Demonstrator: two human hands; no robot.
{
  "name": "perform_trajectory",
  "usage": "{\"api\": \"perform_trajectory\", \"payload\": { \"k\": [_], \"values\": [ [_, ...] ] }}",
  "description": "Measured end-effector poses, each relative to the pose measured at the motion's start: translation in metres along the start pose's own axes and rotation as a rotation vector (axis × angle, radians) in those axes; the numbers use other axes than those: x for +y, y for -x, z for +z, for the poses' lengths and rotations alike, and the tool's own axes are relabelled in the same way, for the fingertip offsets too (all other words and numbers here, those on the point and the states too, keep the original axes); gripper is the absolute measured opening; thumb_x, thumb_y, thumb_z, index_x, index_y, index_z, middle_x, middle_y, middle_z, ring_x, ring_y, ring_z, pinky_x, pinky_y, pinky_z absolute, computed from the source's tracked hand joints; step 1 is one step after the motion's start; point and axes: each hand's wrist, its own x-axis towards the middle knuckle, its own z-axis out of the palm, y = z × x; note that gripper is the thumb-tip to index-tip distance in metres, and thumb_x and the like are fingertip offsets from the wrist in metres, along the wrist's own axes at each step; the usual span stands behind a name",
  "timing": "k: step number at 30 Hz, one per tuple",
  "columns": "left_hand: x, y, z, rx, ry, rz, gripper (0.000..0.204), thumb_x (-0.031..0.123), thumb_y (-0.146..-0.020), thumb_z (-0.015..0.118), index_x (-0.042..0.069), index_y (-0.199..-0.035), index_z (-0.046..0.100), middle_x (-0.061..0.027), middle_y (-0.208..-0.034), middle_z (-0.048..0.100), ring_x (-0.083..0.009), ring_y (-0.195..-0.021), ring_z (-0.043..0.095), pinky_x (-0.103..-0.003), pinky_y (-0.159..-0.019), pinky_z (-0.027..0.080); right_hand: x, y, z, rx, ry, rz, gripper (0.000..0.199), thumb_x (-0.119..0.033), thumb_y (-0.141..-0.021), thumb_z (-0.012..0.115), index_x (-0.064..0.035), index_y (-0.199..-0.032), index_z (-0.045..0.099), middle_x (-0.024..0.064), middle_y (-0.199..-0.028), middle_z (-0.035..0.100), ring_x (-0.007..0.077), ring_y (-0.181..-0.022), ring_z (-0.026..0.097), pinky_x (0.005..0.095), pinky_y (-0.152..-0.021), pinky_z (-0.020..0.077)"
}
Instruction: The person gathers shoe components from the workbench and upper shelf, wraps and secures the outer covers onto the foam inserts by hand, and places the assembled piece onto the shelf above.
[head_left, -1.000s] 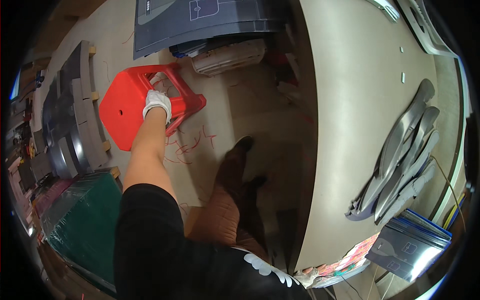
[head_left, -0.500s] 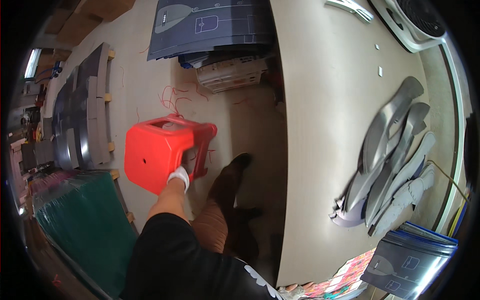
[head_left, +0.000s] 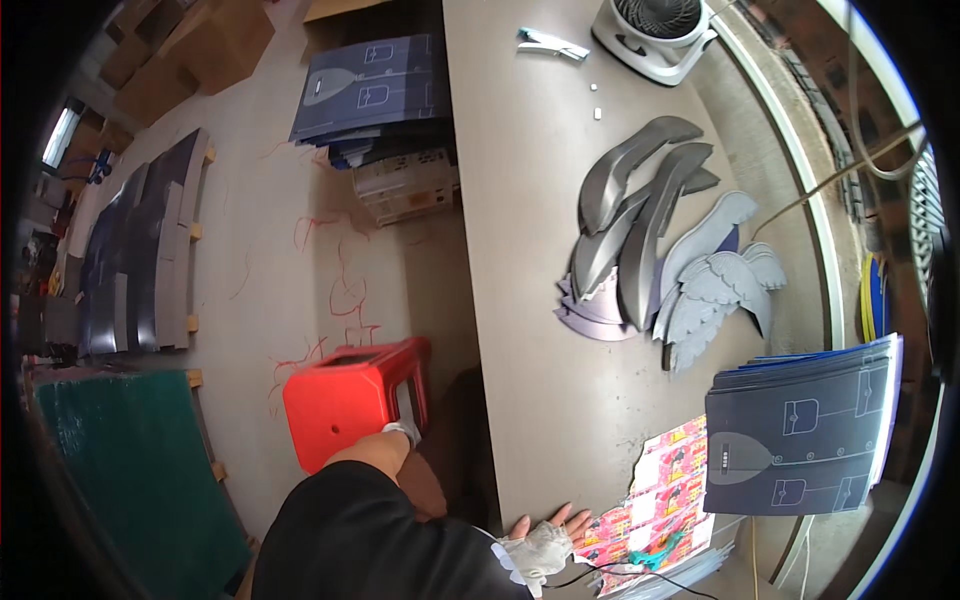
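Observation:
A red plastic stool (head_left: 335, 405) is tipped on its side, its seat facing left, beside the table's left edge. My left hand (head_left: 404, 431), in a pale glove with bare fingers or cuff hard to make out, grips the stool's near side; the fingers are mostly hidden behind it. My right hand (head_left: 545, 545), in a fingerless whitish glove, rests on the table's near edge with its fingers spread and nothing held. Close by its fingertips lies a red-and-white printed sheet (head_left: 655, 490), with a teal-handled tool (head_left: 657, 552) on it.
The table (head_left: 530, 400) holds grey wing-shaped cutouts (head_left: 715, 290), dark curved pieces (head_left: 650, 220), a stapler-like silver tool (head_left: 553, 44), a white fan (head_left: 655, 40) and a stack of dark printed boards (head_left: 790, 440). Leftward stand a green stack (head_left: 130, 460), a white crate (head_left: 405, 185) and red strings (head_left: 345, 295).
The view has shifted toward the table. The stool has come nearer with my left hand on it. My right hand, barely showing at the lower edge before, now shows spread on the table edge.

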Motion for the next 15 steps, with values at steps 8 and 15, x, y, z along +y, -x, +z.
{"api": "perform_trajectory", "payload": {
  "k": [8,15],
  "values": [
    [0.024,0.165,-0.170,0.414,-0.232,0.049,0.039,0.039,-0.097,0.078,0.016,-0.127,0.087,-0.0118,-0.133,0.083,-0.0319,-0.123,0.080,-0.046,-0.099,0.066,-0.011,-0.018,-0.015,-0.306,0.036,0.128,0.099,-0.070,-0.102,0.058,-0.0078,-0.176,0.037,0.0380,-0.183,0.023,0.0600,-0.170,0.018,0.0781,-0.134,0.0132],
    [-0.039,0.135,-0.168,0.270,0.279,-0.432,0.062,0.060,-0.099,0.074,0.017,-0.144,0.079,-0.0103,-0.148,0.077,-0.0336,-0.136,0.074,-0.050,-0.107,0.062,-0.033,-0.050,-0.057,-0.725,0.193,0.188,0.094,-0.062,-0.104,0.061,-0.0047,-0.175,0.039,0.0402,-0.178,0.032,0.0603,-0.169,0.020,0.0746,-0.136,0.0161]
  ]
}}
